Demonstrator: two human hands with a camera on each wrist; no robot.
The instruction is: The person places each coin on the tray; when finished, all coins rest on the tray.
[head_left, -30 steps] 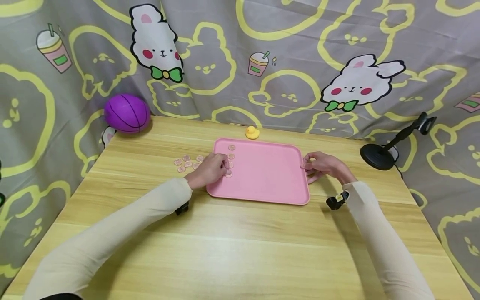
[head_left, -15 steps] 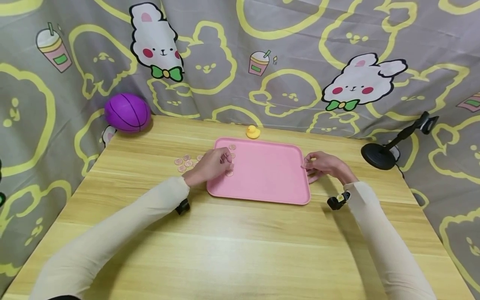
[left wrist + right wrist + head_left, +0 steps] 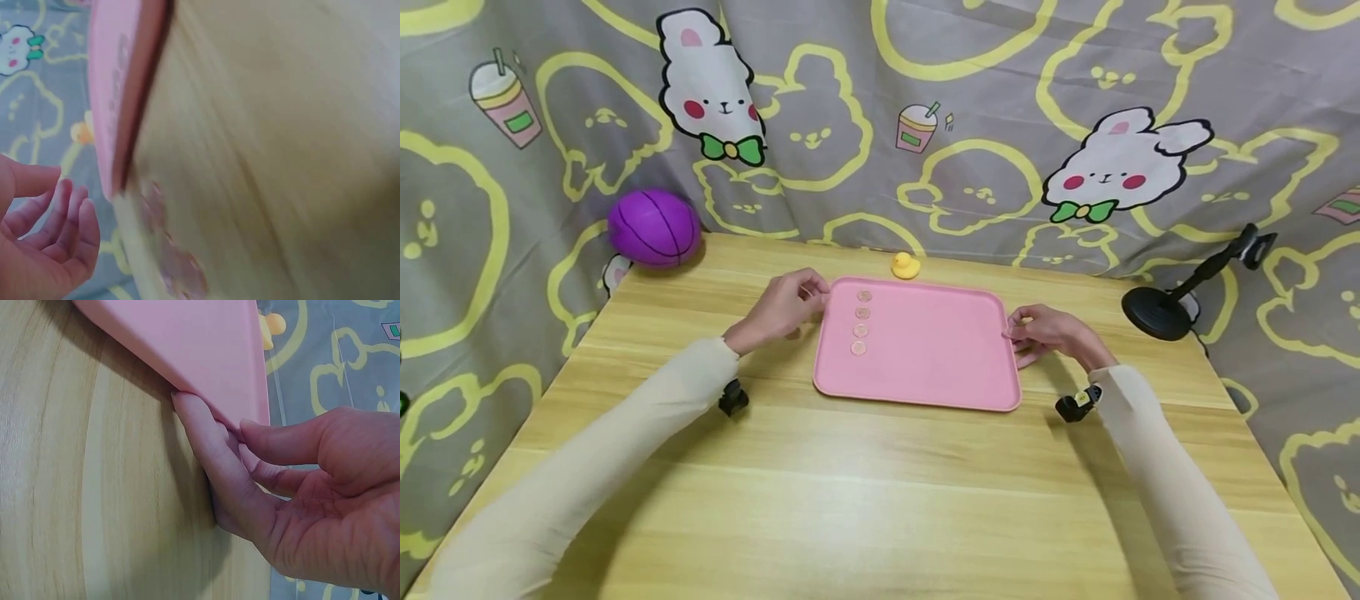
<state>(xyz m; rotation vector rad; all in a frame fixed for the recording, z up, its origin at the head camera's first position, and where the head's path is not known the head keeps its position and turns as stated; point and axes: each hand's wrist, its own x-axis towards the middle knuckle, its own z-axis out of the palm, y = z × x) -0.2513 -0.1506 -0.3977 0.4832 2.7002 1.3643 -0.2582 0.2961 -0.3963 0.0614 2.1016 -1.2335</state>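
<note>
Pinching the edge of the pink tray (image 3: pixel 940 350), the right hand's (image 3: pixel 1048 327) thumb and fingers face four coins (image 3: pixel 861 330) lined up across it. Loosely curled, the left hand's (image 3: pixel 782 308) fingers hold nothing visible, just beyond that column, with loose coins (image 3: pixel 181 272) on the table (image 3: pixel 865 483) below them; a right-hand tug could likely jolt the row crooked.

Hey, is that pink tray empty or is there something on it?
Not empty: four coins lie in a line on the tray, near its left rim.
</note>
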